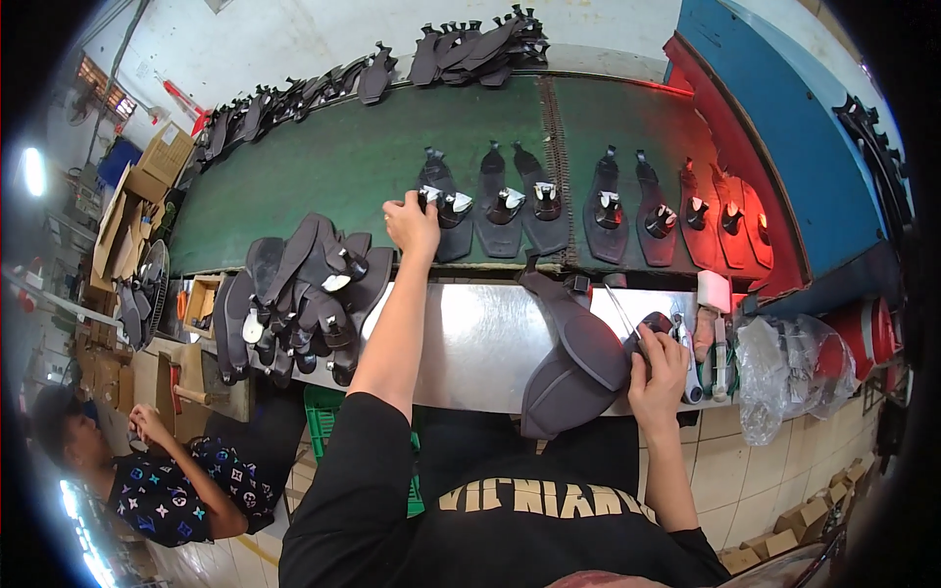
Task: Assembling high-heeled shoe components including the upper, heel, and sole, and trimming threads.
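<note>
Left of the fingers, a heap of dark shoe uppers (299,294) is lying on the steel bench (470,338). Left hand (412,223) is reaching onto the green conveyor belt (343,167), fingers pinched narrow on a dark upper with a silver clip (438,203), first in a row running rightward. Right hand (657,367) is gripping a dark tool with metal prongs (637,328), touching another upper (573,363) draped over the bench edge.
</note>
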The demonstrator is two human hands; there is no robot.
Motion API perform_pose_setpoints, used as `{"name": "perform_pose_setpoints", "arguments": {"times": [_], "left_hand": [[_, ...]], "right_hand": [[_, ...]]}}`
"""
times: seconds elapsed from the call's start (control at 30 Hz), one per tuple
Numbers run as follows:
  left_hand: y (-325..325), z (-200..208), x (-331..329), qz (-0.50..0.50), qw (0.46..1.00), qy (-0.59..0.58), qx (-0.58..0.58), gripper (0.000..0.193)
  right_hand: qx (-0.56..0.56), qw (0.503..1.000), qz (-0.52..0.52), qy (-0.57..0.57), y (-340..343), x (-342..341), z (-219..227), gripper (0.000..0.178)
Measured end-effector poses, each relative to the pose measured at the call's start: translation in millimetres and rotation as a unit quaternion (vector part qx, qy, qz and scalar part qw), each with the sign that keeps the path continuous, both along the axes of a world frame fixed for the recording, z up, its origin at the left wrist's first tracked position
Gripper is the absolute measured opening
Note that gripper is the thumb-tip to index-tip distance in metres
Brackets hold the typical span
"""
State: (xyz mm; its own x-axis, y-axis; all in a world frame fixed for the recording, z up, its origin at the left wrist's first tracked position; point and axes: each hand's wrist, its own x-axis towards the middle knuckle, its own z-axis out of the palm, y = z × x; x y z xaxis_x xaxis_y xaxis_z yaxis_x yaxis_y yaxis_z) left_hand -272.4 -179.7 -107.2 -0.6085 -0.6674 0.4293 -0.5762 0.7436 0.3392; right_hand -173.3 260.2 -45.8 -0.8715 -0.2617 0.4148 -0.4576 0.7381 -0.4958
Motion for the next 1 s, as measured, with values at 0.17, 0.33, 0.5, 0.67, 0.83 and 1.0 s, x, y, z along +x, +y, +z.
{"name": "perform_pose_setpoints", "arguments": {"times": [0.17, 0.33, 0.5, 0.67, 0.83, 1.0], "left_hand": [[-28.8, 53.7, 12.8, -0.091, 0.985, 0.092, -0.118, 0.015], [-34.3, 127.1, 74.1, -0.112, 0.968, 0.214, -0.062, 0.022], [110.6, 138.6, 158.2, -0.293, 0.773, 0.149, 0.543, 0.027], [179.6, 118.2, 230.5, -0.345, 0.568, 0.141, 0.734, 0.023], [180.7, 104.5, 242.7, -0.333, 0.57, 0.198, 0.724, 0.027], [188.3, 101.1, 256.5, -0.339, 0.554, 0.23, 0.725, 0.033]], "right_hand": [[0.018, 0.999, -0.011, 0.031, -1.4, 6.1, 8.6, 0.036], [-0.156, 0.985, 0.079, 0.013, -10.1, 20.8, 36.6, 0.026], [-0.574, 0.666, 0.293, -0.377, -46.4, 30.1, 30.2, 0.039], [-0.571, 0.631, 0.349, -0.392, -67.2, 43.6, 58.6, 0.048], [-0.651, 0.576, 0.316, -0.38, -52.8, 49.5, 70.6, 0.033], [-0.362, 0.809, 0.294, -0.357, -38.9, 78.4, 65.2, 0.041]]}}
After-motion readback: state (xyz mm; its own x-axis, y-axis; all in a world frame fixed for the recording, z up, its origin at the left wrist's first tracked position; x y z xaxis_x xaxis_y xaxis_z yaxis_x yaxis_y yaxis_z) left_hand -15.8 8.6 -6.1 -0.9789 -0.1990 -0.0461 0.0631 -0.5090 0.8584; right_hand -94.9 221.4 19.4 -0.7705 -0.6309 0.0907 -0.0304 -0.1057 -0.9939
